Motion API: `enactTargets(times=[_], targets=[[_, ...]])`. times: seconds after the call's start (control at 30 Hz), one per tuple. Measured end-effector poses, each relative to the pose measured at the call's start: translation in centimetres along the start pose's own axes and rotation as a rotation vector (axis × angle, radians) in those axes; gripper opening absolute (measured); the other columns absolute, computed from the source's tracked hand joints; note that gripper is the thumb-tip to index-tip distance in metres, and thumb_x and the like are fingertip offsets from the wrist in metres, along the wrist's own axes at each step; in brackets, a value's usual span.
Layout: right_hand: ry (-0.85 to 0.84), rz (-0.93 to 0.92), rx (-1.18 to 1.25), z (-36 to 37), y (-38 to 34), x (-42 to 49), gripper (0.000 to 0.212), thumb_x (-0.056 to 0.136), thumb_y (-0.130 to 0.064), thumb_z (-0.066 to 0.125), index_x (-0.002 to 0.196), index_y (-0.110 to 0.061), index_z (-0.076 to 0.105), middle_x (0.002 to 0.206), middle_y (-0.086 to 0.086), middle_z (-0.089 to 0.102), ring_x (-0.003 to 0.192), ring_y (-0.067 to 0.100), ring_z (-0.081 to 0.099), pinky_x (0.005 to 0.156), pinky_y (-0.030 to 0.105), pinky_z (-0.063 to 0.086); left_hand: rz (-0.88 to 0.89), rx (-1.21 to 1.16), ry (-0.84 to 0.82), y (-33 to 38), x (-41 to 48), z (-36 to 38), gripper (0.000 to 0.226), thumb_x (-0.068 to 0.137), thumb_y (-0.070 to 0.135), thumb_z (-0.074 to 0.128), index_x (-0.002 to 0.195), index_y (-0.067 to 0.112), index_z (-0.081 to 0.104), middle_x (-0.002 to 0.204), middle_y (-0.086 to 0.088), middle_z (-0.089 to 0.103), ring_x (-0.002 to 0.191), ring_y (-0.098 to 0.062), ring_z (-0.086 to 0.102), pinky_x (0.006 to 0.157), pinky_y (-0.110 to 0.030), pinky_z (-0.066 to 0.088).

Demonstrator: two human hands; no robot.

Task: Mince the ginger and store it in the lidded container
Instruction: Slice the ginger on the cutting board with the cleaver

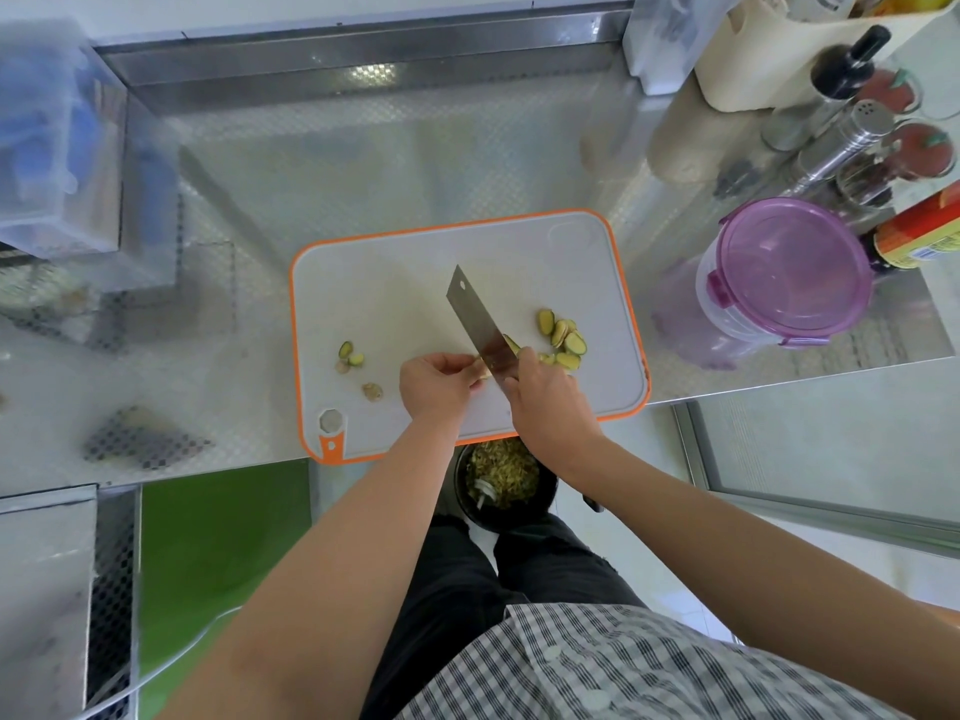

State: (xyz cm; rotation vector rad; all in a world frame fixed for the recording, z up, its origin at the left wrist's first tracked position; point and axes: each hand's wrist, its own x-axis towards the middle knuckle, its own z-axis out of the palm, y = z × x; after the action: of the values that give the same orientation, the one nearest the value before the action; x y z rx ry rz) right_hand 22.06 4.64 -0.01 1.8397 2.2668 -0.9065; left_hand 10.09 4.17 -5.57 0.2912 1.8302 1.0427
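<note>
A white cutting board with an orange rim (pixel 621 283) lies on the steel counter. My right hand (pixel 545 397) grips the handle of a cleaver (pixel 475 319), whose blade points away to the upper left. My left hand (pixel 436 384) pinches a small piece of ginger (pixel 480 370) against the board right beside the blade. A pile of ginger slices (pixel 563 337) lies to the right of the knife. A few ginger scraps (pixel 353 358) sit on the board's left side. The clear container with a purple clip lid (pixel 784 275) stands closed to the right of the board.
A black bin (pixel 501 483) with peelings stands on the floor below the counter edge. Bottles and shakers (pixel 841 127) crowd the back right corner. A clear plastic box (pixel 49 148) sits at the back left. A steel ledge (pixel 363 59) runs along the back.
</note>
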Motion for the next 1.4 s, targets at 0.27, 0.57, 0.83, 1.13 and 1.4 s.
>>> enactTargets(times=[0.27, 0.57, 0.83, 1.13, 1.4], targets=[[-0.017, 0.034, 0.011, 1.2, -0.8, 1.0, 0.006, 0.097, -0.009, 0.042, 0.104, -0.007, 0.042, 0.072, 0.001, 0.04, 0.078, 0.03, 0.053, 0.062, 0.036, 0.036, 0.037, 0.072, 0.008, -0.3, 0.3, -0.2, 0.024, 0.071, -0.001, 0.079, 0.059, 0.016, 0.067, 0.061, -0.006, 0.068, 0.068, -0.031, 0.069, 0.079, -0.05, 0.057], [-0.004, -0.008, 0.041, 1.4, -0.4, 1.6, 0.013, 0.1, -0.015, 0.041, 0.109, -0.006, 0.042, 0.073, 0.003, 0.046, 0.081, 0.032, 0.057, 0.059, 0.035, 0.035, 0.031, 0.03, -0.02, -0.3, 0.1, -0.2, 0.017, 0.075, -0.005, 0.075, 0.067, 0.009, 0.068, 0.072, -0.016, 0.068, 0.069, -0.033, 0.068, 0.079, -0.052, 0.057], [0.027, -0.031, 0.096, 0.2, 0.2, 0.2, 0.02, 0.1, -0.026, 0.039, 0.105, -0.007, 0.042, 0.081, 0.009, 0.047, 0.073, 0.027, 0.044, 0.061, 0.036, 0.035, 0.033, 0.02, 0.024, -0.5, -0.2, 0.0, 0.024, 0.075, -0.003, 0.074, 0.061, 0.016, 0.069, 0.064, -0.009, 0.068, 0.07, -0.029, 0.068, 0.082, -0.05, 0.056], [0.001, -0.009, 0.04, 0.5, 0.1, -0.2, 0.013, 0.1, -0.02, 0.04, 0.105, -0.009, 0.04, 0.082, 0.007, 0.046, 0.076, 0.029, 0.048, 0.061, 0.037, 0.035, 0.023, 0.028, 0.03, -0.3, -0.3, 0.1, 0.025, 0.075, -0.002, 0.075, 0.061, 0.016, 0.068, 0.055, 0.001, 0.067, 0.07, -0.031, 0.068, 0.082, -0.05, 0.056], [-0.015, -0.005, 0.01, 0.6, -0.6, 0.2, 0.009, 0.1, -0.015, 0.039, 0.104, -0.008, 0.041, 0.07, -0.002, 0.034, 0.072, 0.024, 0.043, 0.061, 0.036, 0.035, 0.032, 0.051, 0.037, -0.1, -0.4, 0.0, 0.02, 0.074, 0.0, 0.077, 0.063, 0.015, 0.069, 0.057, -0.004, 0.066, 0.059, -0.025, 0.064, 0.078, -0.047, 0.058]])
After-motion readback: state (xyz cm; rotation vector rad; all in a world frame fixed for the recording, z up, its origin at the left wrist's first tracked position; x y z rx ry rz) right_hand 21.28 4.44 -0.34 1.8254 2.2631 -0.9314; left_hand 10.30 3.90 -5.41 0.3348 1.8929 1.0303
